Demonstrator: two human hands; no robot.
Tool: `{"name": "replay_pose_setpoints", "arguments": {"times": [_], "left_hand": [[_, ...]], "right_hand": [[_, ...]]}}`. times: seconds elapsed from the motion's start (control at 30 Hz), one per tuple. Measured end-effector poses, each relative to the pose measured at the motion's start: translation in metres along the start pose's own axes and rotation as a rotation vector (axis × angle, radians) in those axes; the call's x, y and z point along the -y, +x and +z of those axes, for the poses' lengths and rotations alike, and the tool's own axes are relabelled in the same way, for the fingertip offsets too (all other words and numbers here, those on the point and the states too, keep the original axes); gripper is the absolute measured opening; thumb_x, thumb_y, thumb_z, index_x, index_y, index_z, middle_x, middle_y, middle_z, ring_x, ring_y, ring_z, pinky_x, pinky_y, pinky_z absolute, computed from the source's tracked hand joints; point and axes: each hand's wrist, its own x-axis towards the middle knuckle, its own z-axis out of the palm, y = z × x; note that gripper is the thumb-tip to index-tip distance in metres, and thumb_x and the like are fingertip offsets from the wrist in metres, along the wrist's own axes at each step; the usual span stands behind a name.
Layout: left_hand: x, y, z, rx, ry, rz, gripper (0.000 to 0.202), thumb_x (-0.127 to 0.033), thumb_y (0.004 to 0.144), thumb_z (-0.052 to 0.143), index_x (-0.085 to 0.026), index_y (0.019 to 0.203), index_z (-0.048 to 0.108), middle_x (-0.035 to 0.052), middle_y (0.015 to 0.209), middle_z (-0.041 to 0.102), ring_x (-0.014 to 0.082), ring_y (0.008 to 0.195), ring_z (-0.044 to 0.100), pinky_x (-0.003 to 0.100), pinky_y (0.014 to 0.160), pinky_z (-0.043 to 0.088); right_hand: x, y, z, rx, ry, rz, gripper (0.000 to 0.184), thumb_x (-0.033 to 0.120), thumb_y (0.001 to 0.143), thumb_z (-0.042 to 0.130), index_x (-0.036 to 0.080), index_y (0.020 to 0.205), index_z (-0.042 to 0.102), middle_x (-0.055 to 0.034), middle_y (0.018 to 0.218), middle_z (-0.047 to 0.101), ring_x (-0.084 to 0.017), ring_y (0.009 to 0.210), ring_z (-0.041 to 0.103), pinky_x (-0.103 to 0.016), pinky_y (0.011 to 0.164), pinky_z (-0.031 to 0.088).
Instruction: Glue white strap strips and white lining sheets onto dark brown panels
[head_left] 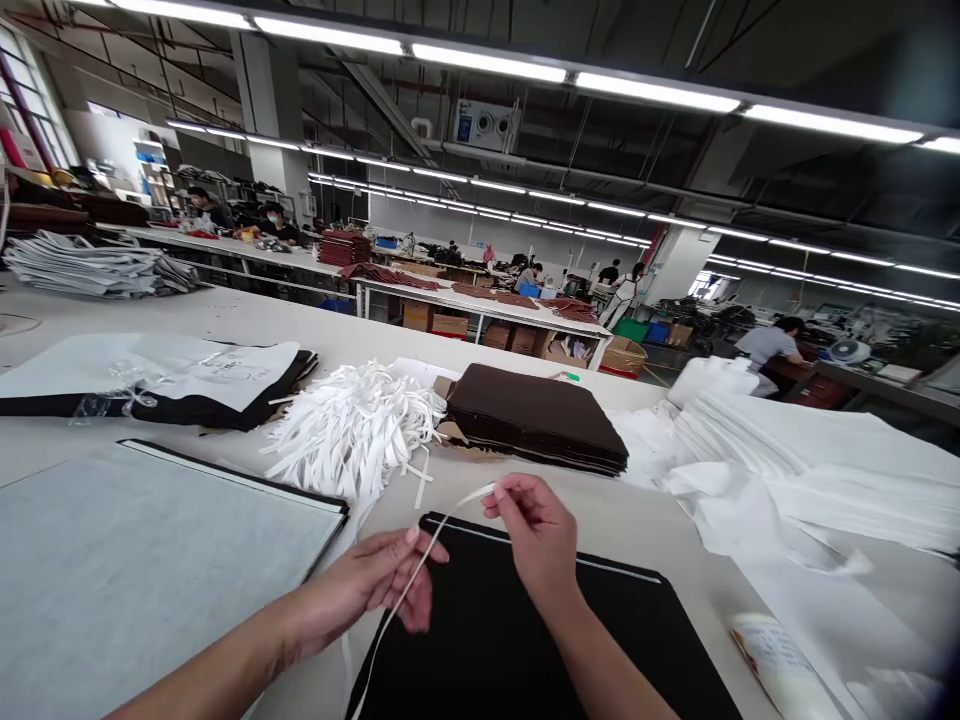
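My right hand (538,535) pinches the upper end of a narrow white tape strip (395,612) between thumb and fingertips. From there the strip slants down and left, crossing the fingers of my left hand (397,575). That hand is half open, its fingers apart and its thumb not pressed on the strip. Below both hands lies a black fabric panel (480,640) with a thin white line (540,550) along its far edge. Just beyond them sits a heap of loose white strips (356,425).
To the left lies a pale sheet (142,580) with a dark edge. Behind stand a dark brown fabric stack (532,405) and a black stack under white paper (240,370). White sheets (810,465) and a labelled roll (780,655) are at right. Other people work farther off.
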Motion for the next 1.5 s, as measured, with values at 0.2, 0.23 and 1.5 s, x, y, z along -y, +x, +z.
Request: {"name": "replay_pose_setpoints", "arguments": {"times": [0.2, 0.23, 1.5], "left_hand": [[0.016, -0.028, 0.002, -0.058, -0.132, -0.164, 0.04, -0.055, 0.092, 0.065, -0.016, 0.1, 0.068, -0.0078, 0.061, 0.033, 0.0049, 0.05, 0.02, 0.019, 0.045, 0.016], [0.015, -0.028, -0.002, -0.047, -0.094, -0.185, 0.039, -0.054, 0.091, 0.067, -0.016, 0.1, 0.068, -0.0074, 0.063, 0.035, 0.0047, 0.051, 0.019, 0.02, 0.046, 0.013], [0.028, 0.076, -0.048, -0.104, 0.498, -0.097, 0.036, -0.051, 0.086, 0.063, -0.016, 0.09, 0.069, 0.0026, 0.082, 0.068, 0.0135, 0.064, 0.056, 0.024, 0.059, 0.043]], "right_hand": [[-0.005, -0.028, -0.125, -0.217, -0.158, 0.042, 0.024, 0.039, 0.083, 0.079, 0.02, 0.095, 0.072, -0.0032, 0.079, 0.074, -0.016, 0.07, 0.071, -0.026, 0.071, 0.062], [-0.006, -0.036, -0.146, -0.231, -0.202, 0.05, 0.024, 0.04, 0.083, 0.079, 0.021, 0.096, 0.072, -0.0034, 0.081, 0.074, -0.016, 0.071, 0.071, -0.026, 0.073, 0.062], [-0.072, 0.001, -0.007, 0.761, -0.248, 0.534, 0.023, 0.036, 0.095, 0.056, 0.018, 0.09, 0.07, -0.0009, 0.074, 0.07, -0.011, 0.057, 0.065, -0.02, 0.052, 0.052]]}}
